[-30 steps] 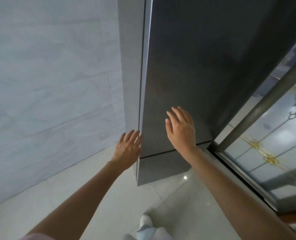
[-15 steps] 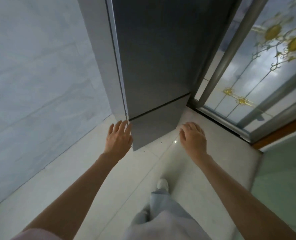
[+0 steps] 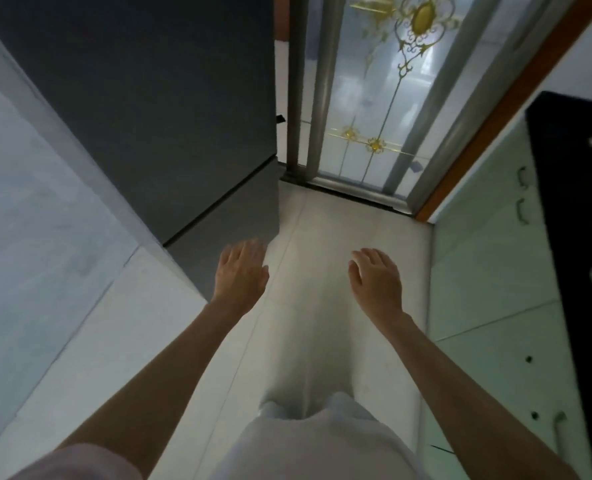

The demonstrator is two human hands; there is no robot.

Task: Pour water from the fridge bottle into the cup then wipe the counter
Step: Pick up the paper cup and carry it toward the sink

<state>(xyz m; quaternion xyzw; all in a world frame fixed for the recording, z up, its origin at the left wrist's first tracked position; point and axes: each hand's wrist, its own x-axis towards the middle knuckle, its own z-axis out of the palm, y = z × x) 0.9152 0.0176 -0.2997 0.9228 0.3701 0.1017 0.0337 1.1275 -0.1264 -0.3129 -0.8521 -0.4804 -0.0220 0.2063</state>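
Note:
A tall dark grey fridge stands at the upper left with its doors closed. My left hand hovers with fingers apart just off the fridge's lower corner, apart from it and holding nothing. Further right, over the pale floor, my right hand is spread palm down and empty. The black counter runs along the right edge. No bottle or cup is clearly visible; small blurred objects sit at the counter's far right edge.
A glass sliding door with gold ornament closes the far end. Pale green cabinets with handles stand under the counter on the right. A grey tiled wall lies left of the fridge. White floor tiles run between them.
The view has swung right and down from the fridge towards the floor and counter. Both hands have come off the fridge door and lowered, still empty.

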